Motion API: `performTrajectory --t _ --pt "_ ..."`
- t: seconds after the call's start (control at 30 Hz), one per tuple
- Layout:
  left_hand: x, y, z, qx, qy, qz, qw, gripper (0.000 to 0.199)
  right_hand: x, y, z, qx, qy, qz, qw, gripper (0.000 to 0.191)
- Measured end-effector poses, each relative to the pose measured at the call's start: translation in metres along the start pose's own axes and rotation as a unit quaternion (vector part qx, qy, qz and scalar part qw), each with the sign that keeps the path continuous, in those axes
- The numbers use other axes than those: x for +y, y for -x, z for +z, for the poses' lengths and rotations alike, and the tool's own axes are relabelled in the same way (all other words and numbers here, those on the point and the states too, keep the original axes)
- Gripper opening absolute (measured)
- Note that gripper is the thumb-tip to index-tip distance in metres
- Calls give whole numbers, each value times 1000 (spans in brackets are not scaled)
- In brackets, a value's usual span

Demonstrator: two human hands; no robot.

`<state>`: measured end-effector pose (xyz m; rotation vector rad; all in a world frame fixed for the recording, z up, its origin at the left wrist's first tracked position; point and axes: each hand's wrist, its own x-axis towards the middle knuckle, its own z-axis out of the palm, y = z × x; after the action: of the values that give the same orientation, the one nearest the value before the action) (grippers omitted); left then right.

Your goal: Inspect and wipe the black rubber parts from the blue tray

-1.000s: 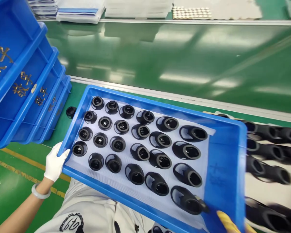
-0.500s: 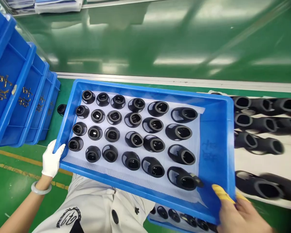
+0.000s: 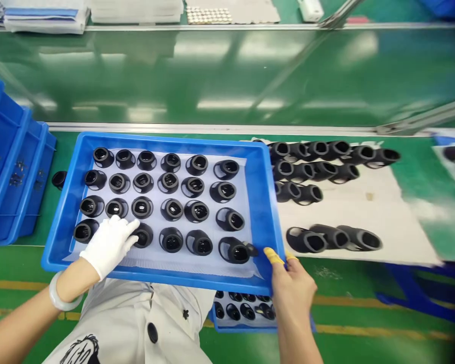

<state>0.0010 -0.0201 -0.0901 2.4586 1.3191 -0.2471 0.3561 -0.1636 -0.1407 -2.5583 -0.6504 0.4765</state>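
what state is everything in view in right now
Blue rectangular plastic tray: open-topped, loaded, lined with white sheet
Black tubular parts in it: standing in rows, open ends up
White-gloved left grip: over the tray's near row, hold unclear
Yellow-tipped right grip: closed on the tray's right edge
Black tubular parts on the beige sheet: set out in rows
Blue plastic crates: stacked
Lower blue plastic tray: loaded, partly hidden

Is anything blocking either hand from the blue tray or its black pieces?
Nothing visible does. The right hand, with yellow fingertip covers, grips the blue tray near its front right corner; the white-gloved left hand is over the nearest row of black pieces, contact unclear.
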Motion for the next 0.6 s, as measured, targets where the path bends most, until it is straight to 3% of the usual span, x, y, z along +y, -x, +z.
performTrajectory --t 0.07,0.2,0.37,0.47,0.53,0.6 --pt "12 -11 1 -64 -68 14 996 40 -5 1 -1 7 3 14 1000 60" --pt "27 -25 2 -116 -163 28 979 38 -7 3 -1 7 -15 26 1000 61" --pt "35 -27 -2 -138 -122 0 983 36 -8 3 -2 7 -34 35 999 62" --pt "18 -20 -17 -85 5 -69 994 40 -10 2 -4 -3 -37 34 999 65" --pt "-9 -11 -33 -4 72 -136 988 40 -11 2 -5 -7 -35 35 999 68" --pt "-43 -1 -52 87 64 -237 965 40 -11 1 -5 -7 -26 38 999 70"
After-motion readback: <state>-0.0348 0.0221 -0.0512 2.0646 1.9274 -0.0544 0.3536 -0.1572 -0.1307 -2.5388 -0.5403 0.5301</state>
